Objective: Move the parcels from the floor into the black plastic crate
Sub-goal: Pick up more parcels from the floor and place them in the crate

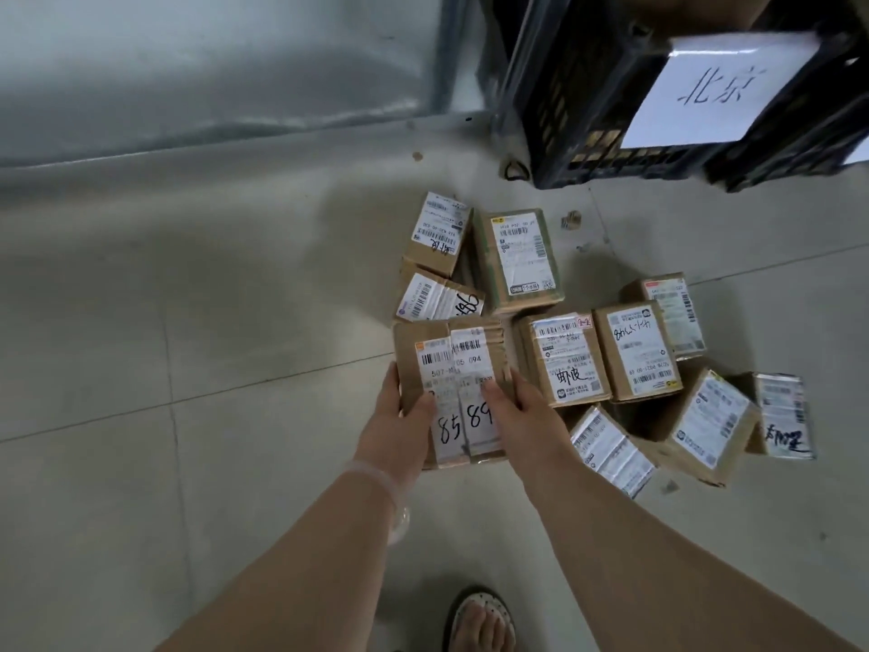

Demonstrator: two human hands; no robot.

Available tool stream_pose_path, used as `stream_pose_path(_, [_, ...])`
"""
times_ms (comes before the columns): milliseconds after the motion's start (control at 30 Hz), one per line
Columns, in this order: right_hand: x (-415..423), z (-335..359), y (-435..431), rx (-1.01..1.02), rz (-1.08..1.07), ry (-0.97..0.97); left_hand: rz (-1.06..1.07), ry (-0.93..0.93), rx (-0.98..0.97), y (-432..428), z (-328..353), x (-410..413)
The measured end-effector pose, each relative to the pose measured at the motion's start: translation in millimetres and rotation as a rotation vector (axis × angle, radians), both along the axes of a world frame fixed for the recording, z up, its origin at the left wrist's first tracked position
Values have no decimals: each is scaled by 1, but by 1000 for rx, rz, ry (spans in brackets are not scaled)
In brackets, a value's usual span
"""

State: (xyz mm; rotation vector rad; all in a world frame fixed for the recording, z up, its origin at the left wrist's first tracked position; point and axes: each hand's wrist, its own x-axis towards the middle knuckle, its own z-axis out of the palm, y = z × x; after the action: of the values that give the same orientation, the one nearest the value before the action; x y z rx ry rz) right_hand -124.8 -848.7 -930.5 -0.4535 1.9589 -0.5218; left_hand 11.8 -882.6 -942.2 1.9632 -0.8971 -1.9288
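Observation:
Several small cardboard parcels with white shipping labels lie in a cluster on the grey tiled floor. Two of them sit side by side at the near left: one marked "85" (437,369) and one marked "89" (475,369). My left hand (399,425) grips the left edge of the "85" parcel, thumb on its label. My right hand (522,416) grips the right edge of the "89" parcel, pressing the pair together. The black plastic crate (588,110) stands at the top right, bearing a white paper sign (714,91).
More parcels (569,360) spread to the right and behind (517,256). A metal-clad wall (188,77) runs along the top left. A second black crate (799,152) adjoins the first. My sandalled foot (479,623) is at the bottom. Bits of debris (571,221) dot the floor.

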Motion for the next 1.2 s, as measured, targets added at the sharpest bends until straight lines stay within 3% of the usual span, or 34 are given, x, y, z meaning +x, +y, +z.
stream_pose_path(433, [97,269,-78,-151,68,-27,210,39,-123,-67,271,101])
stream_pose_path(600, [146,341,-102,-181,220,0,330,41,-119,-72,347,153])
stream_pose_path(933, [293,407,-101,-224,461,-157,478,-92,-170,-28,422,303])
stream_pose_path(1200, [490,441,-75,-282,638,-150,585,-139,-238,19,454,492])
